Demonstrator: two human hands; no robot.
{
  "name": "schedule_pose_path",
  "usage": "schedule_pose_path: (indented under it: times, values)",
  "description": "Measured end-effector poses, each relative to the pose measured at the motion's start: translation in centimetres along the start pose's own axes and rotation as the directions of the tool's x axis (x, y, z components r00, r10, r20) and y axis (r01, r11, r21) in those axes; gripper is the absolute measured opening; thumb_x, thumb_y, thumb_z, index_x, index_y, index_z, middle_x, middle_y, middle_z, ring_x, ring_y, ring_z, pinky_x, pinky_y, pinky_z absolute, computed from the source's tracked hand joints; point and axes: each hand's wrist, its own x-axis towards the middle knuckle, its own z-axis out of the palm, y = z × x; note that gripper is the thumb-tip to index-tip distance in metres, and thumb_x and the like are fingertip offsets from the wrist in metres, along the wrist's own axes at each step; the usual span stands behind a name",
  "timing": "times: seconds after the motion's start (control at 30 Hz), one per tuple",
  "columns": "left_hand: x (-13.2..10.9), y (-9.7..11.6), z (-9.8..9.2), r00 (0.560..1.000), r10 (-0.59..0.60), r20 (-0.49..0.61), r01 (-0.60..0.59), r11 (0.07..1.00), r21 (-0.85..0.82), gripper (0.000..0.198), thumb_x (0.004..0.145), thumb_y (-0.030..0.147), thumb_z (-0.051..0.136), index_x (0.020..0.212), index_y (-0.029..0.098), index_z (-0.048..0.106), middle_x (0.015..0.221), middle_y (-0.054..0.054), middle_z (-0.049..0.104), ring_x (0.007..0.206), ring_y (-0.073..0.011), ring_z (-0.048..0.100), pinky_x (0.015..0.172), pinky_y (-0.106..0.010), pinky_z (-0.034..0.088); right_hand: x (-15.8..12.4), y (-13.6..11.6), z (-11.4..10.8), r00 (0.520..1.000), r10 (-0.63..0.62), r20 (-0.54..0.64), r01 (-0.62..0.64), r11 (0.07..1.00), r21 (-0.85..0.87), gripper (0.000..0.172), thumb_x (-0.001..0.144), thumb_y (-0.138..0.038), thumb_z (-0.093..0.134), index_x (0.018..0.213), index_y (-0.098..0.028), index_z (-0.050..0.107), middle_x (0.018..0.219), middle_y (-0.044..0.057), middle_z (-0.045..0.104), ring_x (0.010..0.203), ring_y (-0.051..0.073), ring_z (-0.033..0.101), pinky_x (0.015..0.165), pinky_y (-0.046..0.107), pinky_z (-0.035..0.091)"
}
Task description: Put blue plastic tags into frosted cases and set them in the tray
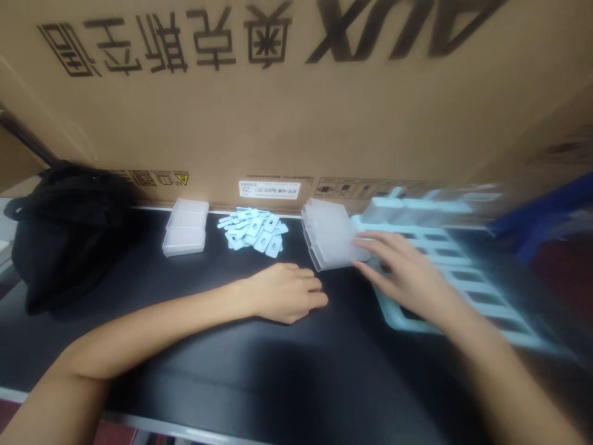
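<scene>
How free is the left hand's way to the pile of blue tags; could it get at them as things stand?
Probably yes: the left hand is on the near side of the pile of blue tags, with nothing seen between them, and the right hand is off by clear plastic.

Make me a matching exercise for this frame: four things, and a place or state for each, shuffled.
1. Bag
2. Small flat pieces
3. Left hand
4. Right hand

A. Spread, at the edge of a translucent case
B. Light blue, heaped near the cardboard box
C. Black, at the picture's left
D. Loosely curled, over the dark table

Pairs: 1-C, 2-B, 3-D, 4-A
</scene>
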Motion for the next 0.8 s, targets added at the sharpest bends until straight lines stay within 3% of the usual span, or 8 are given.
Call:
schedule_pose_path:
  times: [0.17, 0.33, 0.8]
  values:
    - [0.1, -0.3, 1.4, 0.994, -0.097, -0.059, 0.097, 0.995, -0.011, 0.018, 0.101, 0.023, 0.053, 0.11, 0.018, 0.067, 0.105, -0.01, 0.072, 0.098, -0.025, 0.064, 0.076, -0.037, 0.053, -0.2, -0.1, 0.1, 0.996, 0.086, 0.005, -0.086, 0.996, -0.038, 0.041, 0.103, -0.044, 0.055, 0.135, -0.02, 0.06, 0.144, 0.02, 0.056, 0.135, 0.037, 0.056, 0.104, 0.056, 0.053]
    - [0.0, -0.7, 2.2, 0.986, -0.134, -0.096, 0.129, 0.99, -0.061, 0.021, 0.102, 0.026, 0.052, 0.11, 0.015, 0.068, 0.11, -0.012, 0.069, 0.1, -0.0262, 0.062, 0.081, -0.037, 0.056, -0.1, -0.4, 0.4, 0.987, 0.162, 0.016, -0.162, 0.986, 0.036, 0.055, 0.104, -0.049, 0.053, 0.149, -0.018, 0.045, 0.149, 0.021, 0.052, 0.138, 0.035, 0.056, 0.108, 0.052, 0.052]
    - [-0.2, -0.5, 2.5, 0.976, -0.194, -0.094, 0.181, 0.974, -0.138, 0.022, 0.103, 0.027, 0.05, 0.114, 0.016, 0.065, 0.123, -0.013, 0.065, 0.117, -0.0272, 0.061, 0.097, -0.039, 0.057, 0.0, 0.6, 1.5, 0.971, 0.233, 0.052, -0.238, 0.96, 0.148, 0.052, 0.105, -0.053, 0.045, 0.145, -0.019, 0.048, 0.146, 0.021, 0.056, 0.137, 0.036, 0.057, 0.115, 0.057, 0.047]
